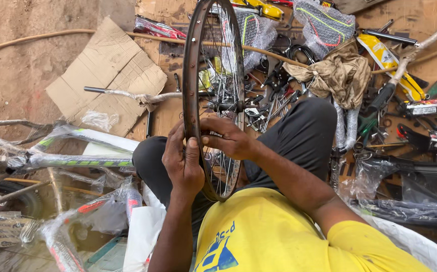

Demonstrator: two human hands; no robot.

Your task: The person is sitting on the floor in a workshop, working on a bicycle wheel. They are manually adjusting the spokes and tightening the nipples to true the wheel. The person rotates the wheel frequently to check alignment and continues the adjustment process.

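A bare bicycle wheel rim point(190, 65) with thin spokes point(223, 75) stands upright between my knees, edge-on to me. My left hand point(182, 161) grips the near part of the rim from the left, thumb on its outer face. My right hand point(228, 138) reaches in from the right, its fingers pinched at the inside of the rim among the spokes. What those fingers hold is too small to tell. My legs in dark trousers point(304, 136) spread to either side of the wheel.
A plastic-wrapped bicycle frame point(67, 161) lies at the left. A cardboard sheet point(107, 70) sits beyond it. Scattered hand tools point(271, 95), a brown rag point(341, 75), wrapped handlebars point(404, 65) and packaged parts crowd the ground on the right.
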